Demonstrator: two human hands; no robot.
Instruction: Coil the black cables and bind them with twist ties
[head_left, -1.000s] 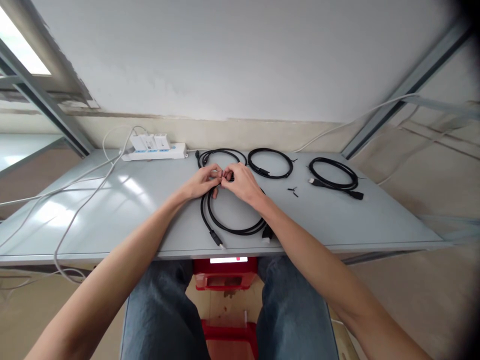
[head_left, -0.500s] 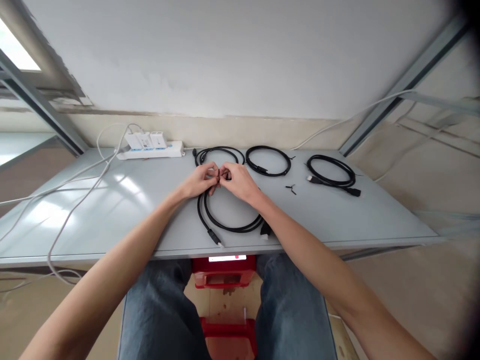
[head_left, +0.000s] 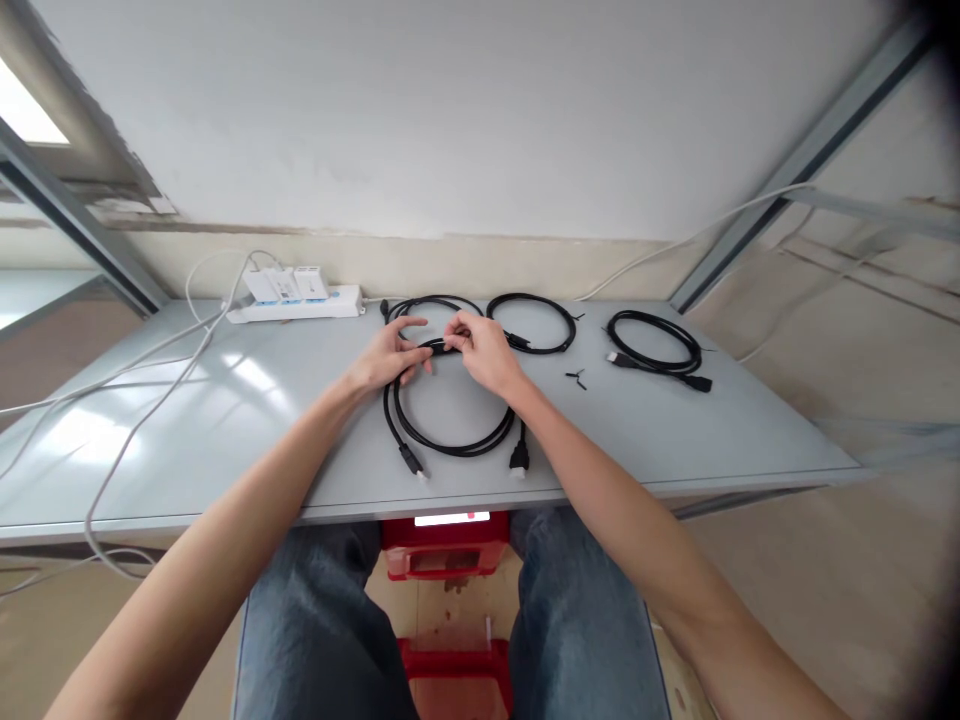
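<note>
A black coiled cable (head_left: 457, 450) lies in front of me, its two plugs pointing toward the table's front edge. One is a slim plug (head_left: 411, 460) at left, the other a wider HDMI-like plug (head_left: 519, 456) at right. My left hand (head_left: 391, 352) rests at the coil's upper left, fingers apart, thumb touching the gathered strands. Over the coil's top, my right hand (head_left: 484, 350) has its fingertips pinched together; whatever they hold is too small to make out. Behind the hands lies another black coil (head_left: 435, 298), partly covered by them.
Two more black cable coils, a middle one (head_left: 534, 296) and a right one (head_left: 654, 342), lie on the grey table (head_left: 615, 440). Short black ties (head_left: 576, 379) lie between them. A white power strip (head_left: 292, 308) with chargers stands back left, with white cords (head_left: 142, 430) trailing leftward.
My hands have moved apart from their pinch together at the coil's top. The left fingers have spread, and the right hand has shifted slightly right. The wider plug now shows fully.
</note>
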